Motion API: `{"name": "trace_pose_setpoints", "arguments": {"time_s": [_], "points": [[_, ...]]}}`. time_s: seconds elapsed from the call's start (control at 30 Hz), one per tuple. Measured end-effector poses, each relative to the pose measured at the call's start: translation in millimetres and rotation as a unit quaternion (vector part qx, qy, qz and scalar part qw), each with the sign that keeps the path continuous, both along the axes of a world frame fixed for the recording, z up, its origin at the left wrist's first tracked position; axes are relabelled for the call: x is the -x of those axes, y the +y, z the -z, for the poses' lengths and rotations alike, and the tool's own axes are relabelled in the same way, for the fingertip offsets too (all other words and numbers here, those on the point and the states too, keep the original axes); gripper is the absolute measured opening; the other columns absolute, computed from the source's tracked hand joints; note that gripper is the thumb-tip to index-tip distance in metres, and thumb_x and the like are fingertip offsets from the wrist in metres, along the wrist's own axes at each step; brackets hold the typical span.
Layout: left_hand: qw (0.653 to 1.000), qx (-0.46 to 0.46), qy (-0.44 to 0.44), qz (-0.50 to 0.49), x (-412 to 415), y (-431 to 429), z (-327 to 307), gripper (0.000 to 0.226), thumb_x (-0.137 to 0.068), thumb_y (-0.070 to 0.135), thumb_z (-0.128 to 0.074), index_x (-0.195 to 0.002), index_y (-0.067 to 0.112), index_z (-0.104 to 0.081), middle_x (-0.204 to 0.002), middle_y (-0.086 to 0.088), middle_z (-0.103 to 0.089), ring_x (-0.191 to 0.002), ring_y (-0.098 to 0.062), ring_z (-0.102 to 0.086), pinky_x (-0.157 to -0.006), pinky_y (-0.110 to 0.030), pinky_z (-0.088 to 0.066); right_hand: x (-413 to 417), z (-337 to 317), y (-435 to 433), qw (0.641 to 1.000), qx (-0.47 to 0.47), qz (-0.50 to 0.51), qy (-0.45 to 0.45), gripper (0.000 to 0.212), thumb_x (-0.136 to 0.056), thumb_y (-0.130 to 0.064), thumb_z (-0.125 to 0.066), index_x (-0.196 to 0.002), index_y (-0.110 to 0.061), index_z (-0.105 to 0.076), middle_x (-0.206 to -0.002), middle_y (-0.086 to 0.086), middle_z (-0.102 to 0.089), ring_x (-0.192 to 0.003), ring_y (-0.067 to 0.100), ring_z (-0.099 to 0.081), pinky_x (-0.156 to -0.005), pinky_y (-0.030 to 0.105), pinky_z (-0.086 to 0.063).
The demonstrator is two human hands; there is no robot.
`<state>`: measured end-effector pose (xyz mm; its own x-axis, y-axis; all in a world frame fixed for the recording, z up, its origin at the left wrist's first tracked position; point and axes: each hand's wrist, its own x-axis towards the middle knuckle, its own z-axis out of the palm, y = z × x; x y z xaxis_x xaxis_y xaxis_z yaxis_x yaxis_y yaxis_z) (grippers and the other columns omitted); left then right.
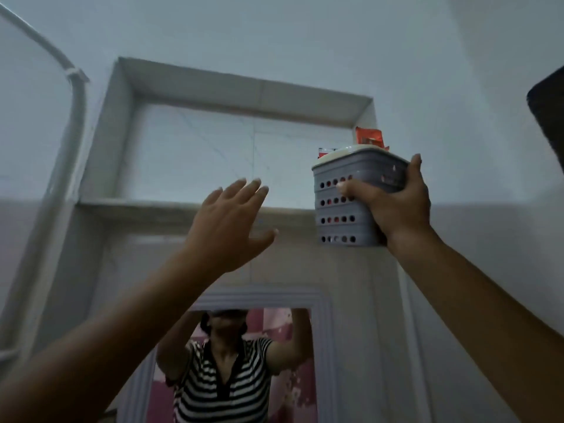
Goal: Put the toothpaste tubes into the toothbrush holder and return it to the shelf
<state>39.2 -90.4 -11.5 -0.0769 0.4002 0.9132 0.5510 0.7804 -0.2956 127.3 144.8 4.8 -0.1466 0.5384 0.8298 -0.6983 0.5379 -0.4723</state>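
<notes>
A grey perforated toothbrush holder (341, 209) with a white rim is raised high at the right end of a recessed wall shelf (146, 206). My right hand (396, 203) is shut around its right side. Red and orange toothpaste tubes (368, 137) stick up out of its top. The holder's base hangs below the ledge level, in front of the wall. My left hand (232, 221) is lifted to the left of the holder with fingers spread, holding nothing, in front of the shelf ledge.
The shelf is a tiled niche high in the wall. Below it hangs a framed mirror (232, 361) showing a person in a striped shirt. A white pipe (73, 96) curves down the left wall. A dark object (549, 117) juts in at the right edge.
</notes>
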Motion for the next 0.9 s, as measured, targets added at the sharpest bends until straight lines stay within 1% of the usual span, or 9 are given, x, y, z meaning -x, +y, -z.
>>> {"name": "trace_pose_setpoints", "arguments": {"time_s": [0.07, 0.17, 0.23, 0.33, 0.47, 0.57, 0.73, 0.8, 0.9], "points": [[0.999, 0.013, -0.033, -0.036, 13.4, 5.5, -12.6, 0.082, -0.089, 0.061, -0.044, -0.154, 0.019, -0.019, -0.165, 0.0, -0.016, -0.153, -0.019, -0.014, -0.124, -0.044, -0.019, 1.5, -31.8, -1.3, 1.0, 0.005, 0.015, -0.011, 0.15, -0.047, -0.051, -0.091, -0.167, -0.031, -0.004, -0.155, 0.004, -0.047, -0.139, 0.028, -0.054, -0.112, 0.051, -0.051], [0.996, 0.031, -0.062, -0.064, 33.8, 13.9, -16.2, 0.083, -0.09, 0.062, -0.043, -0.155, 0.018, -0.015, -0.166, -0.001, -0.012, -0.153, -0.019, -0.011, -0.125, -0.044, -0.015, 11.7, -62.7, -2.9, 0.998, 0.009, 0.047, -0.036, 0.143, -0.058, -0.049, -0.091, -0.167, -0.032, -0.001, -0.154, 0.01, -0.043, -0.14, 0.034, -0.05, -0.112, 0.056, -0.049], [0.994, 0.026, -0.076, -0.067, 47.0, 17.9, -12.8, 0.084, -0.091, 0.062, -0.042, -0.156, 0.019, -0.011, -0.166, -0.001, -0.009, -0.154, -0.019, -0.008, -0.125, -0.043, -0.012, 20.2, -77.8, -3.8, 0.995, 0.013, 0.082, -0.058, 0.137, -0.063, -0.049, -0.089, -0.167, -0.031, -0.001, -0.152, 0.014, -0.043, -0.139, 0.037, -0.047, -0.112, 0.058, -0.047], [0.996, 0.012, -0.061, -0.064, 61.7, 21.4, -4.8, 0.084, -0.091, 0.059, -0.042, -0.156, 0.02, -0.004, -0.166, 0.0, -0.008, -0.154, -0.02, -0.006, -0.126, -0.042, -0.008, 29.5, -100.7, -7.5, 0.989, 0.005, 0.118, -0.092, 0.133, -0.065, -0.05, -0.089, -0.167, -0.029, -0.006, -0.153, 0.016, -0.042, -0.141, 0.04, -0.043, -0.114, 0.058, -0.044], [0.998, -0.003, -0.034, -0.047, 70.1, 23.9, -0.3, 0.085, -0.09, 0.054, -0.044, -0.156, 0.02, -0.003, -0.166, 0.0, -0.014, -0.154, -0.021, -0.007, -0.126, -0.042, -0.008, 44.9, -121.8, -11.3, 0.976, -0.042, 0.181, -0.113, 0.133, -0.064, -0.056, -0.09, -0.167, -0.03, -0.008, -0.152, 0.015, -0.041, -0.141, 0.038, -0.043, -0.114, 0.056, -0.042], [0.999, -0.016, -0.023, -0.041, 74.1, 26.2, 3.0, 0.085, -0.09, 0.053, -0.044, -0.156, 0.02, -0.002, -0.166, 0.0, -0.013, -0.154, -0.021, -0.006, -0.127, -0.041, -0.007, 67.6, -121.2, -10.4, 0.966, -0.047, 0.224, -0.123, 0.137, -0.064, -0.058, -0.09, -0.167, -0.03, -0.004, -0.154, 0.017, -0.039, -0.143, 0.038, -0.04, -0.114, 0.055, -0.035], [0.999, -0.04, -0.021, -0.016, 79.8, 31.1, 9.3, 0.087, -0.089, 0.051, -0.046, -0.156, 0.019, -0.001, -0.166, -0.002, -0.011, -0.154, -0.022, -0.002, -0.127, -0.041, -0.004, 110.5, -100.1, 7.4, 0.959, -0.017, 0.248, -0.136, 0.135, -0.07, -0.06, -0.087, -0.167, -0.028, 0.001, -0.164, 0.019, -0.029, -0.149, 0.04, -0.033, -0.117, 0.057, -0.032], [0.999, -0.042, -0.017, -0.02, 82.1, 31.4, 10.0, 0.088, -0.089, 0.052, -0.045, -0.156, 0.02, 0.002, -0.166, -0.002, -0.008, -0.154, -0.022, 0.001, -0.127, -0.04, -0.003, 119.3, -93.9, 16.8, 0.954, -0.02, 0.267, -0.131, 0.131, -0.075, -0.062, -0.083, -0.168, -0.024, 0.001, -0.169, 0.02, -0.022, -0.154, 0.04, -0.026, -0.122, 0.056, -0.027], [0.999, -0.036, -0.015, -0.02, 83.2, 29.6, 9.3, 0.088, -0.089, 0.052, -0.045, -0.156, 0.021, 0.003, -0.166, -0.001, -0.007, -0.154, -0.021, 0.001, -0.126, -0.039, -0.002, 123.1, -89.7, 25.3, 0.948, -0.049, 0.288, -0.13, 0.127, -0.082, -0.066, -0.075, -0.168, -0.019, 0.006, -0.174, 0.022, -0.008, -0.161, 0.038, -0.011, -0.128, 0.055, -0.018]]}}
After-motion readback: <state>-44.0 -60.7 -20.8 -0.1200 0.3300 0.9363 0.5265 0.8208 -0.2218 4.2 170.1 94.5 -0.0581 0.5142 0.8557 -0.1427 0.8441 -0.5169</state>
